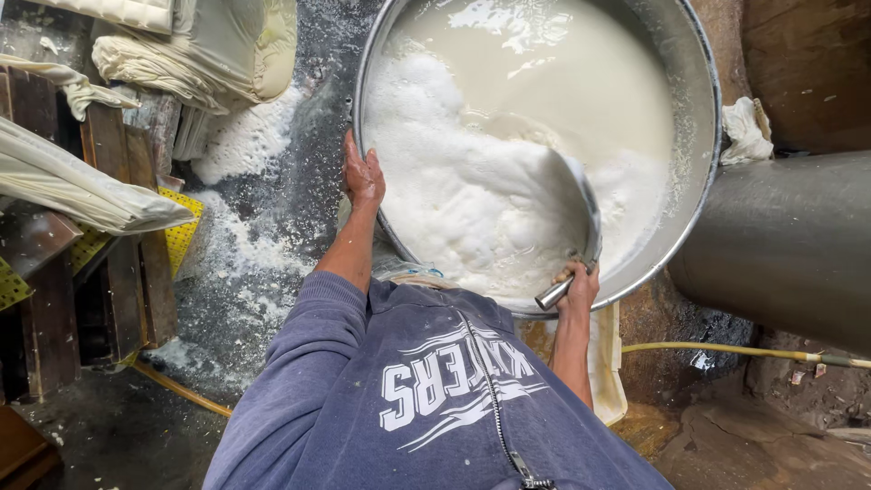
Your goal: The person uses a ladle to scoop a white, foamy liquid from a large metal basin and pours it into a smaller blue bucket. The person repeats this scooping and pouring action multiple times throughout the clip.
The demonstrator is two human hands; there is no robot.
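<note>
Left hand (363, 177) clenched on the wet rim of the big steel basin (703, 195), which sits on the foam-splashed floor (245, 263) brim-full of milky liquid (581, 82), likely heavy and slippery; right hand (578, 283) grasping the metal ladle (581, 222) by its tubular handle, scoop sunk in soft foam.

The wet stone floor (272, 299) carries the big metal basin (699, 181); white foam (245, 136) and a yellow hose (726, 349) lie beside the basin.
</note>
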